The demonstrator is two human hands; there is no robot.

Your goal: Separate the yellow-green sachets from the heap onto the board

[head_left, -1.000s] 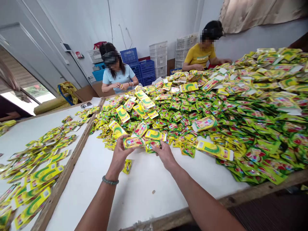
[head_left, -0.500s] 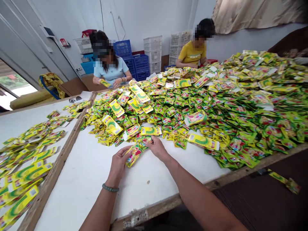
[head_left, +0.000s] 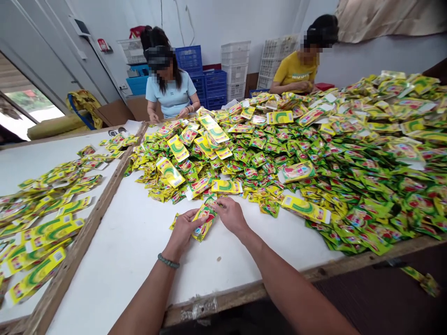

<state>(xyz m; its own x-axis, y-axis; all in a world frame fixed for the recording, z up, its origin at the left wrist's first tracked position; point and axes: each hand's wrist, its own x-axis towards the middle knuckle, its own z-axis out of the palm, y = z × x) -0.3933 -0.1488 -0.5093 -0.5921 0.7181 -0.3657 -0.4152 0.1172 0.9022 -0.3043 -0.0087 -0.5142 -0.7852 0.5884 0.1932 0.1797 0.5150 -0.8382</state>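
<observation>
Over the bare white tabletop [head_left: 216, 274], my left hand [head_left: 183, 230] is closed on a shiny green, yellow and red sachet [head_left: 205, 217], thumb across its front. A yellow piece sticks out left of this hand; I cannot tell whether it belongs to the same sachet. My right hand [head_left: 231, 215] has its fingers bent in a pinch at the sachet's upper right edge, and its fingertips are partly hidden. Just beyond my hands lies a yellow carton [head_left: 226, 187], at the front of a big heap of green sachets [head_left: 261, 158].
A wooden strip [head_left: 101, 209] divides the table; cartons [head_left: 56, 228] lie spread left of it. Another carton [head_left: 305, 209] rests at the heap's front right. Two people, one in a blue shirt [head_left: 172, 95], one in yellow [head_left: 291, 74], sit across. Blue crates [head_left: 214, 86] stand behind.
The sachet in my hands has tilted more upright, and my right hand has shifted slightly. The view has turned a little left. The blue-shirted person's hands are lower, the carton no longer visible in them.
</observation>
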